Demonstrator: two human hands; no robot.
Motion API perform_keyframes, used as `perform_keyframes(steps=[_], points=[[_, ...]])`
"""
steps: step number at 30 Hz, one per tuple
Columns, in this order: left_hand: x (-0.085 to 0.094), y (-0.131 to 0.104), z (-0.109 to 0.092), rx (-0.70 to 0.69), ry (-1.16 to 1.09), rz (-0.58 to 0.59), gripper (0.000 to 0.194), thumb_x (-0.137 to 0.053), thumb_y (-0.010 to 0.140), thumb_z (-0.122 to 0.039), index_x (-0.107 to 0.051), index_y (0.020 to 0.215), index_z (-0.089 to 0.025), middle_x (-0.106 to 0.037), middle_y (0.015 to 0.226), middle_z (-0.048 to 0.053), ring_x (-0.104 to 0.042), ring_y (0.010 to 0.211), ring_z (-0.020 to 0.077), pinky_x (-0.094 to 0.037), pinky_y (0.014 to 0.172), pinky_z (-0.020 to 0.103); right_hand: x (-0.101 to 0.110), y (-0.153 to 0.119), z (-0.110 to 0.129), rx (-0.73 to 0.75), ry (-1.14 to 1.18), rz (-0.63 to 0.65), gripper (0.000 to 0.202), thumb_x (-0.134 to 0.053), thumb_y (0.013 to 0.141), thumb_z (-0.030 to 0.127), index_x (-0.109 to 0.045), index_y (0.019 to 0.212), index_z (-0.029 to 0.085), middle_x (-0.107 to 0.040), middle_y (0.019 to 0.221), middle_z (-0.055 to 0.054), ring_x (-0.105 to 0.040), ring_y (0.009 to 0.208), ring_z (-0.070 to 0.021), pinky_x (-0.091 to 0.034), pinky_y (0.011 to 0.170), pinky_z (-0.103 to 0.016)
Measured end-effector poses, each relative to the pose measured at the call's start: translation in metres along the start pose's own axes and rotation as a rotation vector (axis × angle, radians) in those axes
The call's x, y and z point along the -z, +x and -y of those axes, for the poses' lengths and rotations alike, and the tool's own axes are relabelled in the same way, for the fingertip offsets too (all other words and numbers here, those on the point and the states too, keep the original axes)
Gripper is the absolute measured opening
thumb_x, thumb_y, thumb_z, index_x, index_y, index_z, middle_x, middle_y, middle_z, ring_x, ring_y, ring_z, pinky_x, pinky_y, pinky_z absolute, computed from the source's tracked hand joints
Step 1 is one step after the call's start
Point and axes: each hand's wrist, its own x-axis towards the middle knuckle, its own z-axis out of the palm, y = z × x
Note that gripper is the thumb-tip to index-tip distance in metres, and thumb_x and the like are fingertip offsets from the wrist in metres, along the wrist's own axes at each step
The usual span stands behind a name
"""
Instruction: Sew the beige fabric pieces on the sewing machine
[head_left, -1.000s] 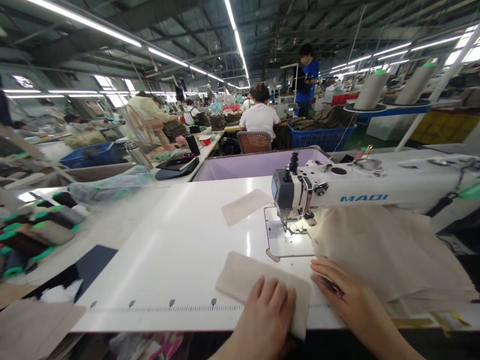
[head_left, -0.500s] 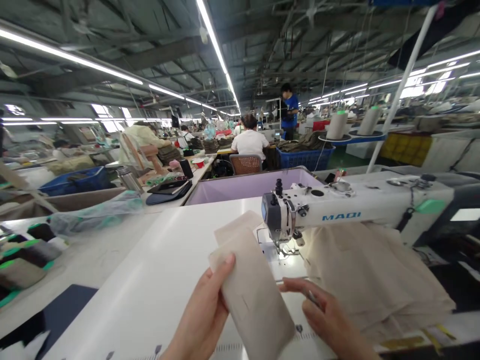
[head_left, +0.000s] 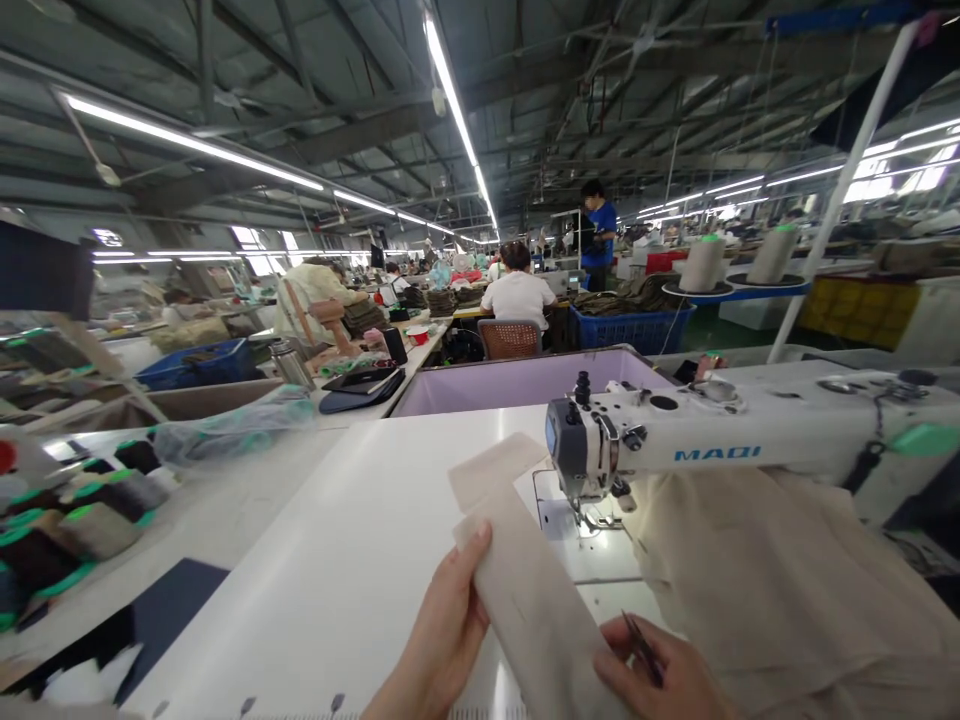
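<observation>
My left hand (head_left: 454, 610) is closed on the upper left edge of a beige fabric piece (head_left: 529, 590), thumb on top. The piece is a long flat strip with a short mark on its face, tilted over the white table. My right hand (head_left: 664, 665) is at the strip's lower right edge, thumb and finger against it. Small dark thread snips (head_left: 643, 645) are tucked in that hand, points upward. Another beige piece (head_left: 495, 470) lies on the table behind the strip. The sewing machine (head_left: 697, 440) stands to the right, its needle area beside the strip.
A heap of beige fabric (head_left: 780, 580) covers the table right of the machine's needle. Thread cones (head_left: 105, 525) and dark fabric (head_left: 172, 610) lie at the left. Behind the table is a purple-lined bin (head_left: 480, 385). A person in white (head_left: 517, 295) sits farther back.
My right hand has moved down to the strip's lower right edge and its pointing finger has curled in. My left hand keeps its hold. The view has turned slightly left.
</observation>
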Motion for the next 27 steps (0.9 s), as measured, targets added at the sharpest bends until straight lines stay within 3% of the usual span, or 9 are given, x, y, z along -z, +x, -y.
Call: perform_keyframes(steps=[6, 11, 12, 14, 16, 19, 27], points=[[0.019, 0.006, -0.011, -0.010, 0.017, 0.257, 0.028, -0.074, 0.090, -0.030, -0.072, 0.111, -0.011, -0.075, 0.109, 0.012, -0.070, 0.103, 0.0233, -0.056, 0.093, 0.031, 0.008, 0.001, -0.011, -0.006, -0.002, -0.009, 0.031, -0.065, 0.071, 0.050, -0.073, 0.077, 0.021, -0.065, 0.066, 0.000, -0.049, 0.056, -0.0154, -0.039, 0.057, -0.026], [0.021, -0.003, -0.008, 0.046, 0.094, 0.288, 0.033, -0.078, 0.087, -0.038, -0.074, 0.105, -0.011, -0.076, 0.097, 0.011, -0.071, 0.094, 0.0227, -0.054, 0.090, 0.031, 0.017, 0.001, 0.002, 0.024, 0.008, 0.231, 0.022, -0.074, 0.068, 0.042, -0.069, 0.069, 0.020, -0.033, 0.045, 0.009, -0.026, 0.049, -0.0099, -0.020, 0.048, -0.023], [0.018, -0.005, -0.006, 0.063, 0.111, 0.303, 0.035, -0.078, 0.086, -0.040, -0.074, 0.105, -0.011, -0.076, 0.096, 0.012, -0.071, 0.093, 0.0232, -0.055, 0.089, 0.032, 0.018, 0.002, 0.009, 0.046, 0.032, 0.253, 0.022, -0.074, 0.069, 0.042, -0.072, 0.074, 0.020, -0.033, 0.046, 0.010, -0.023, 0.049, -0.0096, -0.019, 0.048, -0.023], [0.012, -0.009, -0.001, 0.089, 0.141, 0.319, 0.038, -0.078, 0.085, -0.043, -0.074, 0.106, -0.011, -0.076, 0.095, 0.012, -0.071, 0.091, 0.0242, -0.055, 0.086, 0.033, 0.018, 0.006, 0.026, 0.107, 0.098, 0.185, 0.029, -0.076, 0.068, 0.042, -0.076, 0.088, 0.020, -0.057, 0.062, 0.005, -0.029, 0.051, -0.0094, -0.025, 0.049, -0.023], [0.006, -0.011, 0.005, 0.088, 0.172, 0.298, 0.041, -0.079, 0.083, -0.046, -0.074, 0.108, -0.013, -0.076, 0.092, 0.011, -0.070, 0.088, 0.0243, -0.055, 0.082, 0.032, 0.015, 0.010, 0.041, 0.121, 0.145, 0.066, 0.036, -0.075, 0.071, 0.040, -0.076, 0.101, 0.021, -0.070, 0.082, -0.001, -0.041, 0.055, -0.0114, -0.034, 0.053, -0.024], [0.000, -0.011, 0.013, 0.030, 0.232, 0.201, 0.048, -0.082, 0.075, -0.053, -0.076, 0.101, -0.013, -0.075, 0.084, 0.009, -0.069, 0.081, 0.0235, -0.054, 0.074, 0.030, 0.007, 0.014, 0.055, 0.148, 0.190, -0.004, 0.034, -0.071, 0.078, 0.041, -0.075, 0.105, 0.020, -0.073, 0.084, -0.003, -0.052, 0.060, -0.0146, -0.041, 0.057, -0.024], [-0.009, -0.022, 0.019, -0.148, 0.402, 0.005, 0.048, -0.081, 0.071, -0.061, -0.077, 0.089, -0.016, -0.070, 0.069, 0.002, -0.061, 0.069, 0.0185, -0.050, 0.065, 0.025, -0.002, 0.020, 0.056, 0.193, 0.102, -0.146, 0.035, -0.061, 0.086, 0.052, -0.072, 0.077, 0.020, -0.067, 0.066, -0.001, -0.056, 0.061, -0.0172, -0.042, 0.056, -0.024]])
